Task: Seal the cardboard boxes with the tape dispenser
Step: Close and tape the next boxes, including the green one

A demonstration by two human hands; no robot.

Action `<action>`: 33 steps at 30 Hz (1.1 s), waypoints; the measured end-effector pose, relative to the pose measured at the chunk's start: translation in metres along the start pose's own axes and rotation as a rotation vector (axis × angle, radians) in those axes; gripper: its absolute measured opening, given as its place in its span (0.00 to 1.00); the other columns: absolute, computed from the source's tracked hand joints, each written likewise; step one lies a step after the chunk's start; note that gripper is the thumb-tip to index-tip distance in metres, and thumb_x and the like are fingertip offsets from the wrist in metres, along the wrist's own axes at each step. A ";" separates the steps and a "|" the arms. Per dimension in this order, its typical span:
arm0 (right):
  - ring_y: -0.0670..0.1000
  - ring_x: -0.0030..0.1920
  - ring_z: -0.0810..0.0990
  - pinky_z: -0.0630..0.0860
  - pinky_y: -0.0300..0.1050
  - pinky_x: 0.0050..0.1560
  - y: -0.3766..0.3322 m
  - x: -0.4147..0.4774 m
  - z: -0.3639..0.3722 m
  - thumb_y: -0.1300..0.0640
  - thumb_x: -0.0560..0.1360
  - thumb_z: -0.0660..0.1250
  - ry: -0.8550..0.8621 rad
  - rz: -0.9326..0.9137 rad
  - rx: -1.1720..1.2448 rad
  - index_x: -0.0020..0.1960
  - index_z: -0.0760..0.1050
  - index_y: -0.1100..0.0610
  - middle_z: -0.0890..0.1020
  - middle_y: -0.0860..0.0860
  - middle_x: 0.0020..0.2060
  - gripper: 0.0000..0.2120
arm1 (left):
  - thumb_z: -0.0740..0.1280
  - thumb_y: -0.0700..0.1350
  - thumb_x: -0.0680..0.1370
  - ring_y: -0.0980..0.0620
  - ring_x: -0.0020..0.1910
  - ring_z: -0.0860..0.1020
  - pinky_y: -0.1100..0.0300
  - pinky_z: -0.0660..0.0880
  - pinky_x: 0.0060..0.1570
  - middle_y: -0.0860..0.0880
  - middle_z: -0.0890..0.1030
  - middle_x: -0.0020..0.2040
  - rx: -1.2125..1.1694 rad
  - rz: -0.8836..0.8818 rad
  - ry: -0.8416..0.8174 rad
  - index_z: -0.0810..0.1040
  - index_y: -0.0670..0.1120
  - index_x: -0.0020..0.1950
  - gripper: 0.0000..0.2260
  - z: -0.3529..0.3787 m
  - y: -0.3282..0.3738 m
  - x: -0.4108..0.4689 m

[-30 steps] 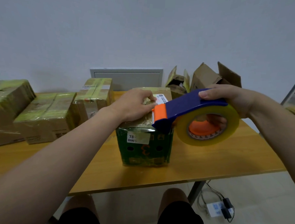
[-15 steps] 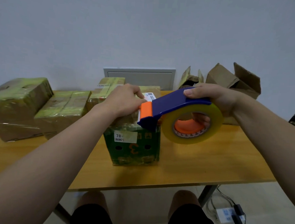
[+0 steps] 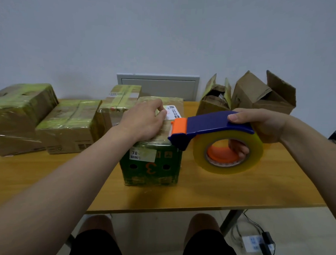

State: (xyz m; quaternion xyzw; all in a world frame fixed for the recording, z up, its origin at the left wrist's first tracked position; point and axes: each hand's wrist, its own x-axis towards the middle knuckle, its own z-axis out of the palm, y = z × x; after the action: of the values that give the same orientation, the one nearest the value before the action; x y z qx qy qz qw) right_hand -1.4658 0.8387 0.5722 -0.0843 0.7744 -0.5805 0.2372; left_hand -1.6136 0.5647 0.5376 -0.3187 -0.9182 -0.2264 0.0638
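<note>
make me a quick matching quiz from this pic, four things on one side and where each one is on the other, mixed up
Things:
1 tape dispenser
2 green box
3 open boxes
4 taped boxes

Places:
a under the left hand
b back right, flaps up
c in the right hand
d left side of the table

Pairs: 1-c, 2-a, 3-b, 4-d
</note>
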 end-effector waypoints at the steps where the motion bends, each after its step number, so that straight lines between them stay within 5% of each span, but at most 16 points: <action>1: 0.55 0.31 0.83 0.82 0.50 0.38 0.002 -0.010 -0.004 0.38 0.73 0.74 0.035 0.016 0.023 0.66 0.75 0.67 0.83 0.59 0.32 0.36 | 0.58 0.56 0.86 0.49 0.53 0.72 0.49 0.72 0.51 0.48 0.80 0.63 -0.010 -0.011 -0.003 0.73 0.56 0.55 0.07 0.000 -0.002 0.000; 5: 0.71 0.34 0.78 0.80 0.52 0.37 0.003 -0.044 -0.020 0.37 0.66 0.80 0.240 0.091 -0.040 0.58 0.75 0.73 0.77 0.74 0.37 0.42 | 0.58 0.59 0.85 0.50 0.54 0.72 0.50 0.70 0.50 0.49 0.80 0.65 0.027 0.005 -0.011 0.73 0.57 0.55 0.09 0.001 0.003 0.001; 8: 0.79 0.44 0.70 0.77 0.52 0.42 -0.008 -0.043 -0.015 0.35 0.65 0.79 0.263 0.063 -0.113 0.57 0.80 0.65 0.69 0.83 0.47 0.36 | 0.57 0.65 0.83 0.47 0.59 0.76 0.49 0.72 0.51 0.48 0.80 0.65 0.051 0.033 -0.017 0.74 0.55 0.58 0.16 0.001 0.008 -0.001; 12: 0.62 0.33 0.79 0.80 0.47 0.36 -0.026 -0.034 -0.005 0.34 0.65 0.78 0.174 0.087 -0.154 0.51 0.85 0.54 0.83 0.64 0.41 0.26 | 0.55 0.72 0.80 0.46 0.58 0.75 0.47 0.73 0.54 0.47 0.80 0.63 0.009 0.041 -0.044 0.74 0.54 0.61 0.25 -0.002 0.001 -0.006; 14: 0.57 0.36 0.82 0.81 0.48 0.37 -0.034 -0.031 -0.001 0.34 0.65 0.78 0.170 0.115 -0.203 0.49 0.85 0.52 0.85 0.57 0.42 0.23 | 0.54 0.76 0.77 0.47 0.58 0.75 0.47 0.73 0.54 0.47 0.79 0.65 0.017 0.058 -0.067 0.74 0.54 0.62 0.30 -0.003 0.003 -0.007; 23: 0.58 0.25 0.81 0.78 0.44 0.28 -0.098 -0.014 0.028 0.36 0.62 0.77 0.206 0.291 -0.443 0.40 0.85 0.57 0.83 0.61 0.32 0.23 | 0.46 0.83 0.66 0.43 0.70 0.70 0.34 0.66 0.69 0.48 0.73 0.74 0.103 0.047 -0.148 0.69 0.53 0.66 0.43 0.001 0.007 -0.006; 26: 0.63 0.37 0.87 0.82 0.47 0.31 -0.113 0.001 0.044 0.30 0.55 0.78 0.338 0.399 -0.638 0.46 0.84 0.54 0.87 0.58 0.40 0.32 | 0.46 0.83 0.67 0.42 0.70 0.69 0.32 0.66 0.69 0.47 0.73 0.74 0.124 0.045 -0.154 0.69 0.53 0.66 0.43 0.002 0.011 -0.004; 29: 0.55 0.44 0.84 0.82 0.51 0.46 -0.102 0.036 0.066 0.25 0.64 0.72 0.325 0.569 -1.008 0.45 0.81 0.49 0.85 0.51 0.43 0.28 | 0.49 0.82 0.69 0.42 0.70 0.69 0.35 0.67 0.68 0.46 0.73 0.74 0.117 0.044 -0.155 0.70 0.51 0.68 0.43 0.002 0.012 -0.004; 33: 0.53 0.47 0.84 0.81 0.53 0.55 -0.080 0.043 0.070 0.28 0.69 0.70 0.310 0.563 -0.897 0.47 0.81 0.49 0.85 0.50 0.44 0.24 | 0.53 0.77 0.75 0.46 0.63 0.74 0.45 0.72 0.61 0.46 0.78 0.66 0.048 0.131 0.088 0.80 0.51 0.60 0.35 -0.002 0.002 -0.012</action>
State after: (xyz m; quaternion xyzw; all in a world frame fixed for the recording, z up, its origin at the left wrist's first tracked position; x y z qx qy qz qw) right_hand -1.4828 0.7360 0.6206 0.1198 0.9642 -0.1134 0.2075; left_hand -1.6029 0.5587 0.5372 -0.3661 -0.8968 -0.2137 0.1265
